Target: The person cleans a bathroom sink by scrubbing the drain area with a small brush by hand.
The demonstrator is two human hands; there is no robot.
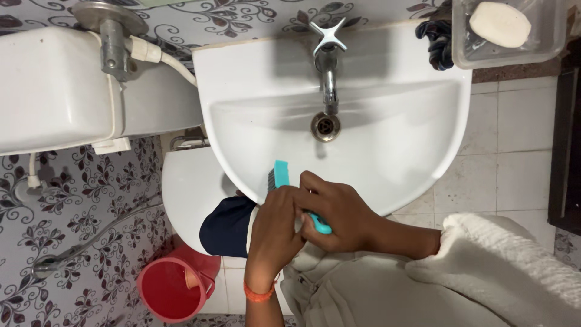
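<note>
Teal brush (281, 174) with dark bristles, held in both hands. Left hand (273, 230) wears an orange wristband (259, 295); right hand (340, 213) comes out of a cream fluffy sleeve (502, 266). White sink (423, 145), chrome tap (328, 54), steel-grey drain (325, 126). White toilet cistern (54, 85), white toilet lid (190, 194). Red bucket (172, 289). Wall tiles (78, 200) pale grey with dark purple floral vine pattern. White soap (500, 24) in a clear tray (544, 48). Dark blue-black scrunchie (439, 42) on sink rim. Navy cloth (229, 225) below sink edge. Floor tiles (520, 139) plain off-white. Beige trousers (363, 290).
</note>
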